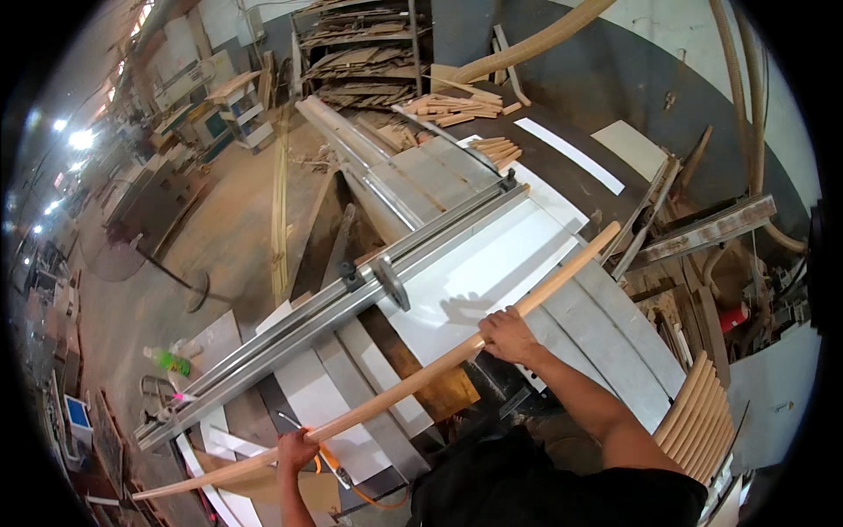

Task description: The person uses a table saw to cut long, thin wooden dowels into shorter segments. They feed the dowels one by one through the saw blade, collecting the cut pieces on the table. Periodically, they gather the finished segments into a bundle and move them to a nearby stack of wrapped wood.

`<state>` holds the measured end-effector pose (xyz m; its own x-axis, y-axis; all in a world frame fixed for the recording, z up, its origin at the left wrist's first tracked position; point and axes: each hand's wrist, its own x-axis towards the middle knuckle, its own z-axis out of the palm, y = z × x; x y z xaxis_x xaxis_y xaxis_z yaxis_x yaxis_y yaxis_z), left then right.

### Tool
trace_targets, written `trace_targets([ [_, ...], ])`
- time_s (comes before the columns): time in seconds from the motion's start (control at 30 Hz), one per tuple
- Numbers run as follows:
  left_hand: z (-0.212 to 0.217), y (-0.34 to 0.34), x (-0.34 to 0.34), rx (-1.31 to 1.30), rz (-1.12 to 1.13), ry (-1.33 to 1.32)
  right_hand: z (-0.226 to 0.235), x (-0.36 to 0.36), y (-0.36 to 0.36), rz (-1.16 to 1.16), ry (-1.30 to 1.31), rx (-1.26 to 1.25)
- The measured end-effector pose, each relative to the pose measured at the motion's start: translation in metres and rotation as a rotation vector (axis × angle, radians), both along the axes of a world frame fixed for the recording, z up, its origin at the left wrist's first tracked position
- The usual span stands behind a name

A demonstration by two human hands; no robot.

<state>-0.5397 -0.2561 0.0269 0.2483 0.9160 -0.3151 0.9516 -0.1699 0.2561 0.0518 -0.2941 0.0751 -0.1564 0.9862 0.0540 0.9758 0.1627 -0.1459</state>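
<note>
A long, pale wooden strip (pixel 399 387) runs slantwise across the view, held above a metal machine table (pixel 600 338). My left hand (pixel 297 449) is wrapped round its lower left part. My right hand (pixel 508 335) grips it further up, past the middle, with the knuckles on top. Under the strip's upper half lies a white board (pixel 479 263), on which the shadow of a hand falls. Next to my left hand is an orange air blow gun (pixel 334 465) with a coiled hose.
A long metal fence (pixel 347 309) with a clamp crosses the table. Similar strips (pixel 698 417) are stacked at the right. Short wood pieces (pixel 452 107) lie on a dark bench at the back. A green bottle (pixel 167 360) stands left. Scrap racks (pixel 360 53) stand behind.
</note>
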Motion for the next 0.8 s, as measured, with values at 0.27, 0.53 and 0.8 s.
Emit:
trace_targets([
  [0.27, -0.012, 0.019, 0.043, 0.246, 0.014, -0.269, -0.039, 0.017, 0.053, 0.098, 0.165, -0.024],
  [0.53, 0.04, 0.055, 0.31, 0.112, 0.09, -0.78, -0.076, 0.014, 0.106, 0.155, 0.244, 0.091],
  [0.8, 0.031, 0.081, 0.403, 0.375, 0.275, -0.944, -0.078, 0.114, 0.119, -1.038, 0.828, 0.217],
])
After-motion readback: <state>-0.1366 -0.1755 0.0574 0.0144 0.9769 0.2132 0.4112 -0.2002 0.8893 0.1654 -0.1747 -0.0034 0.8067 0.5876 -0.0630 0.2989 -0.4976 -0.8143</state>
